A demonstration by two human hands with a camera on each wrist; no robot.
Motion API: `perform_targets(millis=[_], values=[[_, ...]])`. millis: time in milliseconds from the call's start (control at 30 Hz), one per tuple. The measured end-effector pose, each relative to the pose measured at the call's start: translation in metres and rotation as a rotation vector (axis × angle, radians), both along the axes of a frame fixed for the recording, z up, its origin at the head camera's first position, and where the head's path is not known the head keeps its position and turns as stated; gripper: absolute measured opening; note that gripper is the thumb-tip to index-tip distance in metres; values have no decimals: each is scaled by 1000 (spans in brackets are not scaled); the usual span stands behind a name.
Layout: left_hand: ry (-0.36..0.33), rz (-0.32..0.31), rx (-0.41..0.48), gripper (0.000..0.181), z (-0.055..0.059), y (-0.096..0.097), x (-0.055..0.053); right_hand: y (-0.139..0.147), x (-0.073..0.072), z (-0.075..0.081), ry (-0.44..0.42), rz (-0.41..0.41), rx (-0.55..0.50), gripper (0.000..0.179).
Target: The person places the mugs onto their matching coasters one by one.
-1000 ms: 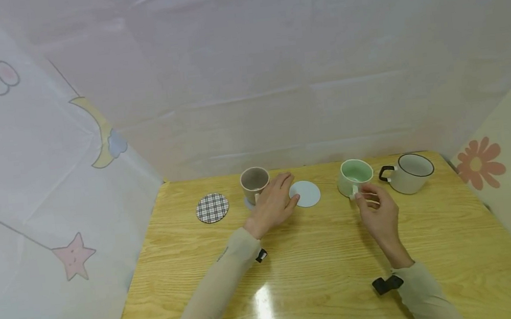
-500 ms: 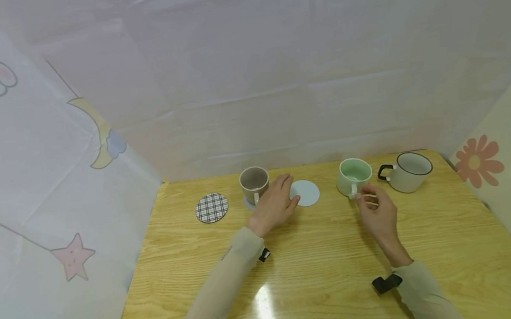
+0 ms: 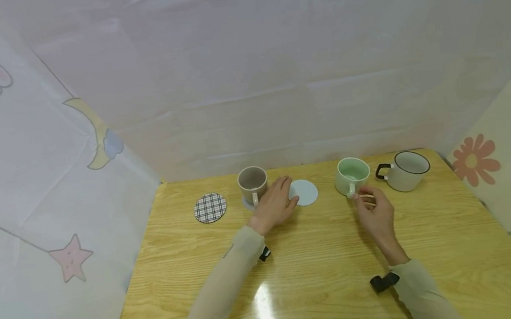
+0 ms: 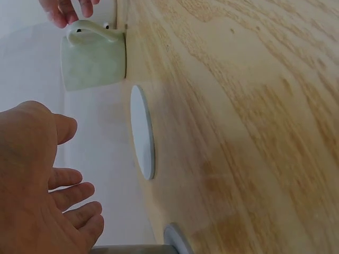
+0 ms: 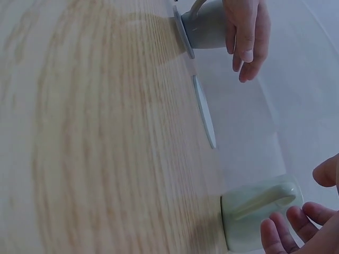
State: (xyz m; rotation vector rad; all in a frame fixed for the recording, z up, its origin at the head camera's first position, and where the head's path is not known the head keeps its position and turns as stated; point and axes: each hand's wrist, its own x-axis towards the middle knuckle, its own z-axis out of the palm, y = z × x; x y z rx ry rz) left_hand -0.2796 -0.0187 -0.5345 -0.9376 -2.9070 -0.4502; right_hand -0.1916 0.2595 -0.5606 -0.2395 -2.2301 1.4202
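A brown-grey mug [image 3: 248, 189] stands upright on a round grey coaster [image 3: 247, 205]. Just right of it, my left hand [image 3: 275, 205] is held over the table with relaxed fingers, holding nothing; its thumb points towards a round pale blue coaster [image 3: 306, 192]. The left wrist view shows that hand's fingers [image 4: 74, 196] apart from the coaster. A light green mug [image 3: 345, 183] stands on the bare wood, handle facing me. Beside that handle is my right hand [image 3: 377, 214], its thumb spread from its loosely bent fingers [image 5: 302, 225]. Whether a fingertip touches the handle is unclear.
To the far right stands a white mug [image 3: 403, 180] with a dark rim and black handle. A round plaid coaster [image 3: 210, 208] lies at the left. The wooden table [image 3: 313, 277] ends at a pale sheet [image 3: 249, 93] behind the mugs.
The head view has shifted slightly, so everything appears a little further left. Both hands stay nearly still, and the mugs and coasters keep their places.
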Motion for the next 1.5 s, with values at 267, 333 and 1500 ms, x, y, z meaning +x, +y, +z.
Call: perform_targets(millis=[267,333,1500], values=[[-16,30,-8,64,-12,4,-6,-2,-3,-3,-38,10,-24,36],[-24,38,-11,64,-14,5,-7,-3,-4,-3,-44,13,-31,35],[-151,58,-63,65,-33,15,-12,-4,-9,-6,-161,37,-39,40]])
